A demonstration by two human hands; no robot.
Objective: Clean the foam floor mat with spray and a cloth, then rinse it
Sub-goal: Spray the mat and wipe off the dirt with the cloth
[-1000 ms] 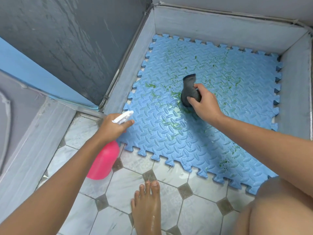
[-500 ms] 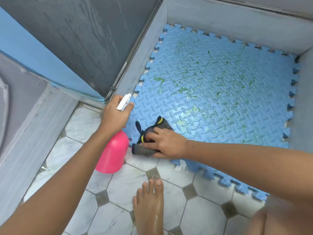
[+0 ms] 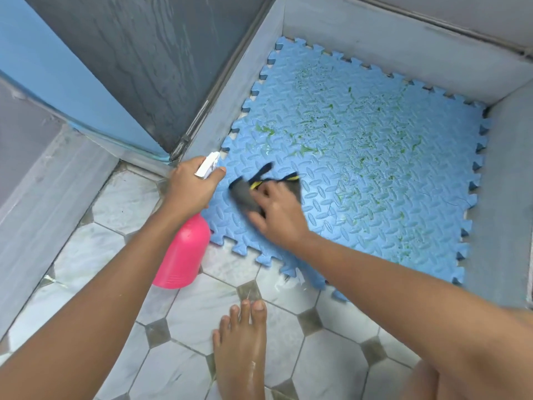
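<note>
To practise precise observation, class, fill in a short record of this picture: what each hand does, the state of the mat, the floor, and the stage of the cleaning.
left hand: grips the white trigger head of the pink spray bottle, which hangs beside the mat's near-left corner
right hand: holds a dark grey cloth pressed on the mat
mat: blue foam, green smears over its middle and far part
floor: pale tiles, a bare foot on them
stage: wiping under way, stains remain
</note>
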